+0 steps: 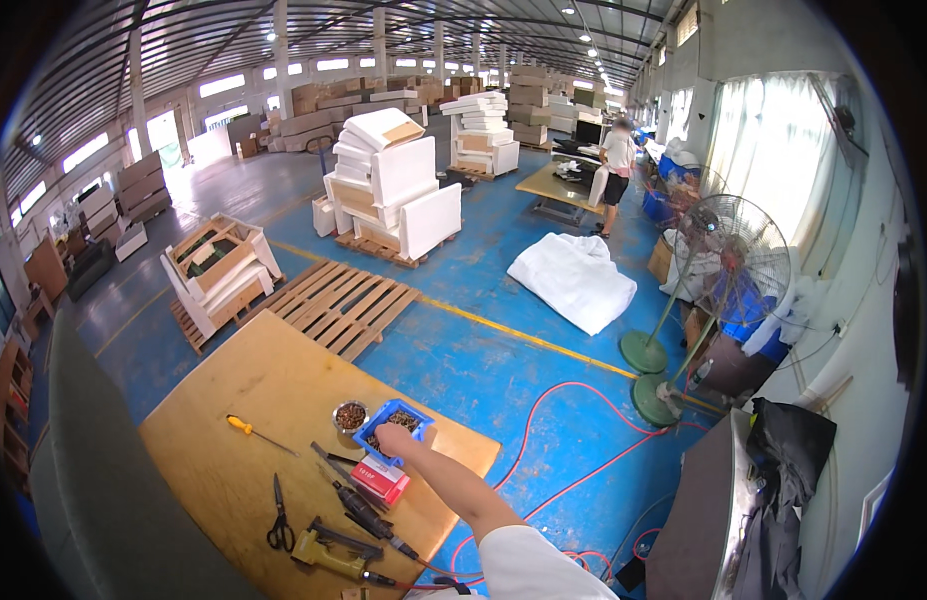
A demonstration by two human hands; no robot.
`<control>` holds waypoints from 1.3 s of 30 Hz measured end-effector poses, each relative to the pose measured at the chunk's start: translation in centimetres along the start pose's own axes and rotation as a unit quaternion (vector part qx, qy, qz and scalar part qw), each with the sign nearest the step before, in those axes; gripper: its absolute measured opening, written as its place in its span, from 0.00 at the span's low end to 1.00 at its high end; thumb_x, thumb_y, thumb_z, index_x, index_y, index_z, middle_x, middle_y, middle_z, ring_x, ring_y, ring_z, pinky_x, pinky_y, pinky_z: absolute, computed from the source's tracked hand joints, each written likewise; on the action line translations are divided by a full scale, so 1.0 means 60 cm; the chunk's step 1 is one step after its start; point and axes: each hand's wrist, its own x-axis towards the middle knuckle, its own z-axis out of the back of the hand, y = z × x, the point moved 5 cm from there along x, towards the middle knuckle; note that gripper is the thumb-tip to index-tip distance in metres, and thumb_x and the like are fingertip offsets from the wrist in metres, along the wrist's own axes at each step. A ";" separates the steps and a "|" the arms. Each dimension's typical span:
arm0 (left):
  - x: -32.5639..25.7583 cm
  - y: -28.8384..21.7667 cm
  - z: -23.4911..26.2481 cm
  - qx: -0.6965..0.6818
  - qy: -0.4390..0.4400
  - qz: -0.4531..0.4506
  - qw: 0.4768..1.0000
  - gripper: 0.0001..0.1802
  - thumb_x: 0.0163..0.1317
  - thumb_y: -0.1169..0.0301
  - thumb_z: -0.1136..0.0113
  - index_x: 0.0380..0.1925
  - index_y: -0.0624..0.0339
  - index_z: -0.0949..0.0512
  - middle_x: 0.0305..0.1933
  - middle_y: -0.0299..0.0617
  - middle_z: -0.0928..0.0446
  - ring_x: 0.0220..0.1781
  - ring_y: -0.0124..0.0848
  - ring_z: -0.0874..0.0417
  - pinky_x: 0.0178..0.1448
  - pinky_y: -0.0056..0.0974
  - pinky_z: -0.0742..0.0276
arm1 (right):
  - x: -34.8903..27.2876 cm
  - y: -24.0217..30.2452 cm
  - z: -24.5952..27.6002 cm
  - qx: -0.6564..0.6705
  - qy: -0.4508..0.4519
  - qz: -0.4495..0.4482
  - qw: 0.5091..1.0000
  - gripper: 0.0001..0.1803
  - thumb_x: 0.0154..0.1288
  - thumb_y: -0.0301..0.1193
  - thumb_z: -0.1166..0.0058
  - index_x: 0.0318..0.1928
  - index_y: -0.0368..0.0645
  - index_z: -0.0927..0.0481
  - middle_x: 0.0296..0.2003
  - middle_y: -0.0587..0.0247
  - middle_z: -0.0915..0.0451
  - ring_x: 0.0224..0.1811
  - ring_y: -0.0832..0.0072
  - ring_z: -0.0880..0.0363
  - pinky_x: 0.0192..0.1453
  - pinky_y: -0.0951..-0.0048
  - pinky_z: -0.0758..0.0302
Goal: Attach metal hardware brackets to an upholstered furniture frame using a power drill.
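Observation:
My right hand [391, 438] reaches into a small blue plastic bin [420, 408] of small metal fasteners, probably screws. Its fingers dip among the pieces, so their grip is hidden. Just left of the bin stands a round metal bowl [350, 417] of brownish small parts. A red and white box [381, 481] lies below the bin. Beside it are a black air screwdriver [361, 512] and dark, narrow strips. Nearer me lie a yellowish staple gun [328, 552] and black scissors [280, 517]. A yellow-handled screwdriver [245, 427] rests farther left. My left hand is out of the picture.
The worktable [203, 400] has a worn tan top. A grey-green panel [103, 480] rises along its left side. Red air hose [528, 430] loops over the blue floor. Beyond are a wooden pallet [333, 305], stacked white furniture parts [403, 185], standing fans [733, 260] and another person [615, 165].

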 end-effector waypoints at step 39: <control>0.046 0.151 -0.077 -0.382 -0.023 0.104 0.918 0.11 0.74 0.72 0.46 0.53 0.63 0.28 0.30 0.44 0.20 0.24 0.33 0.16 0.29 0.36 0.18 | -0.019 -0.057 0.044 0.525 -0.025 -0.114 0.843 0.13 0.75 0.33 0.49 0.43 0.36 0.17 0.26 0.65 0.17 0.21 0.81 0.24 0.21 0.79 0.31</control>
